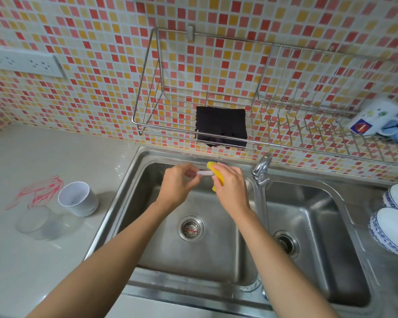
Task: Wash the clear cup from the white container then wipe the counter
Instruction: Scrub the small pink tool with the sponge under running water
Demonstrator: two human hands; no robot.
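Observation:
Both hands are over the left sink basin (216, 253). My left hand (177, 184) pinches a small whitish tube-like piece (205, 173). My right hand (230, 184) grips a yellow sponge (213, 167) and holds it against the far end of that piece. The white container (78, 199) stands upright on the grey counter (32, 271), left of the sink. A clear cup (33, 220) sits just left of the container. What the whitish piece belongs to cannot be told.
Clear plastic with red print (40, 191) lies behind the cup. A black cloth (221, 126) hangs in the wall wire rack (147, 131). The tap (261, 168) stands between the basins. Blue-and-white bowls (393, 230) sit at the right.

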